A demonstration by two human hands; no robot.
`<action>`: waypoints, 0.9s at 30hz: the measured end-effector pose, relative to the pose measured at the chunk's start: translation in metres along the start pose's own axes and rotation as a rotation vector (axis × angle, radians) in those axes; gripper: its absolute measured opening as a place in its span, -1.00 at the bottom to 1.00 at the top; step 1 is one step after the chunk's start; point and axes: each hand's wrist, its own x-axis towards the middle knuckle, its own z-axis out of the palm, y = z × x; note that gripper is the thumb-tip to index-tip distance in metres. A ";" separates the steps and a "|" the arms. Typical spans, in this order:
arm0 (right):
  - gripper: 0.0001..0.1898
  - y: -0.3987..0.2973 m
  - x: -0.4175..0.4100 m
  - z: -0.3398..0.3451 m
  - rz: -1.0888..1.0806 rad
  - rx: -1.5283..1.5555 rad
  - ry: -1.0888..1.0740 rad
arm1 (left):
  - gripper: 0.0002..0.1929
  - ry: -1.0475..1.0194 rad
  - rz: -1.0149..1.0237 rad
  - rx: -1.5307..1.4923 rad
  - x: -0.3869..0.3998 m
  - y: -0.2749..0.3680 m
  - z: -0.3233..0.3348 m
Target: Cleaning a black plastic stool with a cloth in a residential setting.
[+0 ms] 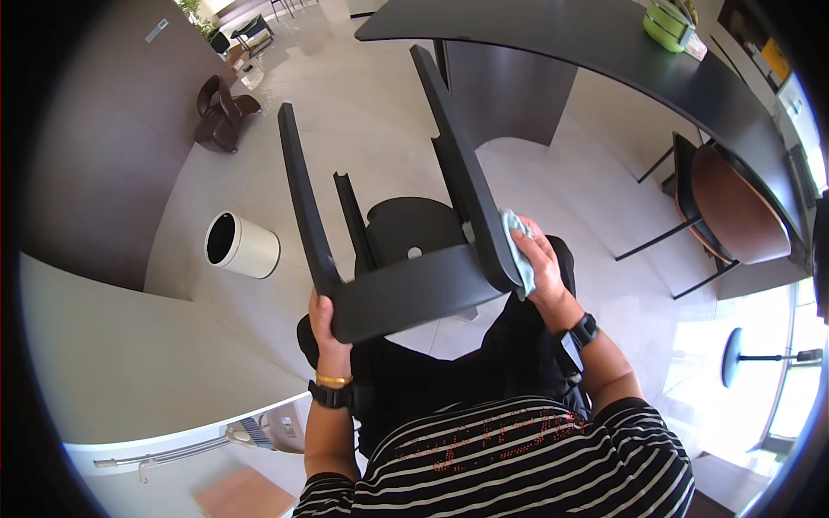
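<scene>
A black U-shaped frame (414, 288), with two long arms and a broad crossbar, is held above my lap; it looks like part of a chair or stool. My left hand (326, 320) grips its lower left corner. Against the outer face of the right arm, my right hand (541, 262) presses a folded pale blue-green cloth (516, 249). A black rounded panel (418, 220) with a white round spot shows between the arms. Whether it is joined to the frame, I cannot tell.
A cream waste bin (252, 246) stands on the tiled floor at left, with a brown leather chair (220, 120) beyond. A long dark table (550, 32) curves across the upper right, bearing a green container (667, 29). A brown-backed chair (735, 201) stands beside it.
</scene>
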 end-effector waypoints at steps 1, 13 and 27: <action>-0.73 -0.002 0.003 0.008 -0.011 0.016 0.009 | -0.49 0.060 0.005 -0.032 0.010 -0.003 -0.001; -0.75 0.004 0.012 0.006 -0.005 0.094 0.124 | -0.26 -0.336 0.540 1.286 0.036 0.087 0.091; -0.47 -0.046 0.020 0.067 -0.575 -1.306 -0.337 | -0.21 -0.616 0.456 1.510 0.053 0.082 0.125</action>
